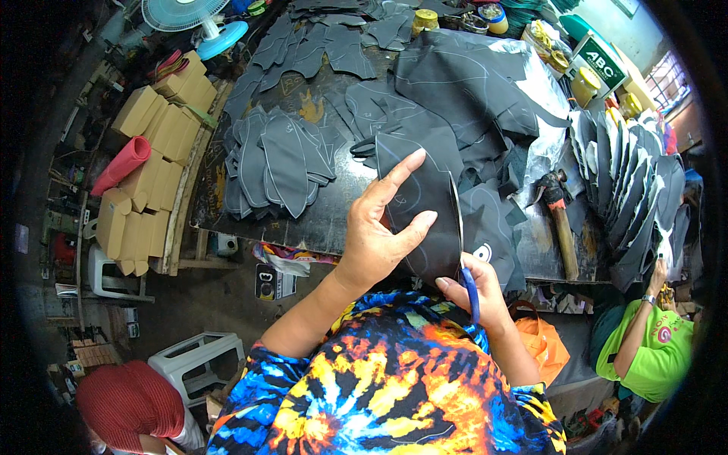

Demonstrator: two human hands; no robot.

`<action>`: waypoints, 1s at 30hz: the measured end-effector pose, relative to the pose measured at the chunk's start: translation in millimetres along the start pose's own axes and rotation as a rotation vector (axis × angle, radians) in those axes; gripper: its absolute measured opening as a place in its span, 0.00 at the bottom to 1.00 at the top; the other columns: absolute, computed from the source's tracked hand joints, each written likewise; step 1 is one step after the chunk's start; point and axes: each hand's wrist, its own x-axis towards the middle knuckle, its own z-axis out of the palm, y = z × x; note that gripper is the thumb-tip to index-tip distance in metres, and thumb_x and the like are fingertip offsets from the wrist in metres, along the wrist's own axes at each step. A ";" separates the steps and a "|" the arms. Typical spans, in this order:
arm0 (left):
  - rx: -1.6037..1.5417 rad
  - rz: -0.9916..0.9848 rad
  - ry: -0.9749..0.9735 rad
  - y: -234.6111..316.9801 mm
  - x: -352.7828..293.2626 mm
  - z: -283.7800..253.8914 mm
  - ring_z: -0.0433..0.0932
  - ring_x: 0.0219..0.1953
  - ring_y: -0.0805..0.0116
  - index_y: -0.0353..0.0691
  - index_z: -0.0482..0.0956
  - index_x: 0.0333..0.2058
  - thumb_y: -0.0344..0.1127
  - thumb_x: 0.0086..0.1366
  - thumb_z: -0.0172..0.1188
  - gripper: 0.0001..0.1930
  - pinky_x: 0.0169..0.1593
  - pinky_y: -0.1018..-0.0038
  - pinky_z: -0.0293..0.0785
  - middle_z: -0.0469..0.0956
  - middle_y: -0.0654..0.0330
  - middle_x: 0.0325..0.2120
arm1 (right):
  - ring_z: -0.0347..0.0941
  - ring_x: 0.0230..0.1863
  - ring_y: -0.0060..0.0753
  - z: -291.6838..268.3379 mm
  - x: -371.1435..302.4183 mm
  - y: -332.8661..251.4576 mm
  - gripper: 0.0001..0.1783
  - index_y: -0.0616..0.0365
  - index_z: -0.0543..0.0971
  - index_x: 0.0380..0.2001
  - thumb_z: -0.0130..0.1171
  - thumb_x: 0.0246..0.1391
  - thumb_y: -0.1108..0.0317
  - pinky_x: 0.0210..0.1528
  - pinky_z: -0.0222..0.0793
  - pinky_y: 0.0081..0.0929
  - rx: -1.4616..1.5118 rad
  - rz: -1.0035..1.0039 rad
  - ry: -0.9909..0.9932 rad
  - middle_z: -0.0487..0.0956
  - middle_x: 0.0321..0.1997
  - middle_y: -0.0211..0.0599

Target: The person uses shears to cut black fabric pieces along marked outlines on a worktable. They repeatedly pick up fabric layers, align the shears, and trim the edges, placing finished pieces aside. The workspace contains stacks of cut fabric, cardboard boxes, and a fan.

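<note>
A black leather-like sheet (425, 250) with pale drawn outlines stands raised in front of me at the table's near edge. My left hand (379, 227) grips it from the left, thumb and forefinger spread over its face; the other fingers are mostly hidden. Low on the sheet's right side, my right hand (485, 292) is closed on scissors with blue handles (471, 296). Their blades are mostly hidden by the sheet. Left of the sheet lies a pile of cut black pieces (280, 163), marked with similar pale lines.
More black sheets (462, 83) and cut pieces (318, 45) cover the table's far part. A wooden-handled hammer (561, 227) lies at right, near a row of stacked pieces (633, 189). Brown cardboard forms (152, 182) stand at left. A person in green (644, 349) works at right.
</note>
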 end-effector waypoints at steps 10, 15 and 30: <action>-0.102 -0.022 -0.040 -5.0 -7.5 15.2 0.75 0.58 0.73 0.33 0.65 0.69 0.19 0.61 0.66 0.37 0.63 0.73 0.70 0.76 0.57 0.59 | 0.68 0.41 0.13 8.2 8.1 -13.5 0.18 0.59 0.76 0.53 0.66 0.62 0.69 0.45 0.67 0.16 0.249 -0.094 -0.023 0.73 0.39 0.20; -0.138 -0.084 -0.032 -2.4 -11.1 14.2 0.76 0.56 0.73 0.33 0.65 0.69 0.18 0.61 0.66 0.37 0.62 0.74 0.71 0.76 0.57 0.58 | 0.66 0.36 0.11 5.8 9.4 -7.6 0.10 0.58 0.79 0.41 0.68 0.59 0.70 0.40 0.65 0.14 0.139 -0.041 0.013 0.73 0.34 0.18; -0.106 -0.093 0.039 -6.8 -2.5 9.4 0.79 0.57 0.64 0.36 0.74 0.63 0.23 0.57 0.68 0.32 0.61 0.70 0.72 0.79 0.52 0.57 | 0.66 0.39 0.17 -12.6 9.4 -19.7 0.17 0.57 0.73 0.43 0.69 0.57 0.64 0.43 0.66 0.19 0.087 -0.057 -0.141 0.71 0.37 0.25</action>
